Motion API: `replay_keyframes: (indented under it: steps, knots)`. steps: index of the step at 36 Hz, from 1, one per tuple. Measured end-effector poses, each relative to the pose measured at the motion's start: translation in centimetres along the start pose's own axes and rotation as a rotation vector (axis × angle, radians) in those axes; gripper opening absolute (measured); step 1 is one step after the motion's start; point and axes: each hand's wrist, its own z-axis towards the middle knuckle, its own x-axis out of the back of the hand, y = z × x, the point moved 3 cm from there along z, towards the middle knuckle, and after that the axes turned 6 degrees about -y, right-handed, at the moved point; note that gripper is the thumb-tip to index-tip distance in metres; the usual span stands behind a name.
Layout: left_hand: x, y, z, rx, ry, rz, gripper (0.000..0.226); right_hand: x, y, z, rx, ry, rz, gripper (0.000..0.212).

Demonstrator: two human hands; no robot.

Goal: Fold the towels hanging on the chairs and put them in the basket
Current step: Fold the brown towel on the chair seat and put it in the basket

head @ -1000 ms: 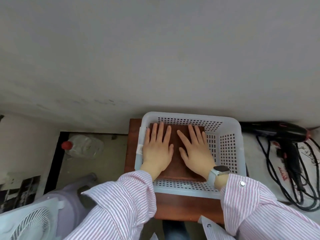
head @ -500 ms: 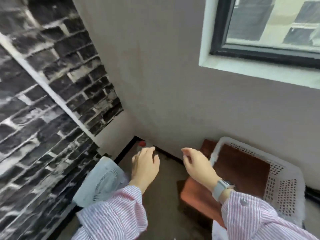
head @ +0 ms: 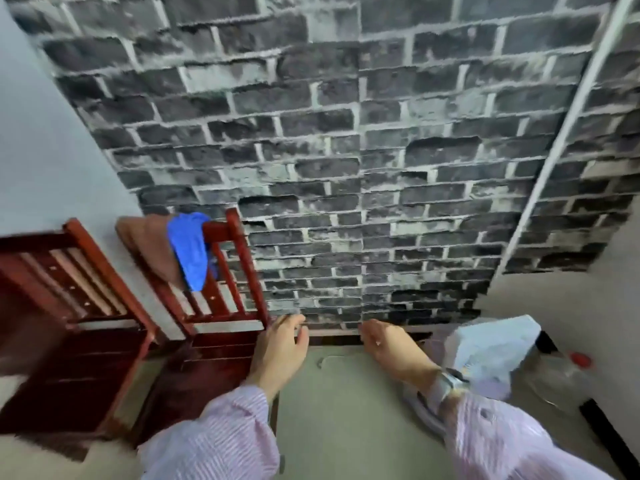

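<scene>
Both hands empty, left hand [head: 280, 351] and right hand [head: 391, 348] fingers loosely curled; blue towel [head: 188, 249] and brown towel [head: 149, 244] on chair [head: 239, 258] top rail look soft, limp — pinch upper corners.

left grip [head: 282, 344] and right grip [head: 391, 348] loosely curled, empty.

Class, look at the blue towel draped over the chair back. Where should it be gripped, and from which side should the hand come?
Probably pinch the blue towel at its fold on the top rail of the chair, coming from above and lifting upward. It hangs down both sides of the rail, overlapping the brown towel, so a sideways pull could drag both.
</scene>
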Motion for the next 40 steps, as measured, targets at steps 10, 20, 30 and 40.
replay_keyframes:
  steps: [10, 20, 30, 40]
  knots:
    - [11.5, -15.2, 0.4, 0.240, 0.242, 0.038, 0.027, -8.4, -15.4, 12.5, 0.254, -0.174, -0.114, 0.026]
    - [19.8, -24.8, 12.3, 0.297, 0.260, 0.048, 0.031, -11.4, -25.0, 29.4, 0.289, -0.083, -0.061, 0.028]
    - [23.3, -35.5, 23.0, 0.409, 0.259, -0.093, 0.037, -14.7, -32.1, 40.4, 0.333, -0.057, -0.207, 0.045]
    - [23.1, -40.5, 31.1, 0.195, 0.249, 0.201, 0.024, -16.9, -35.0, 42.7, 0.196, 0.187, -0.054, 0.048]
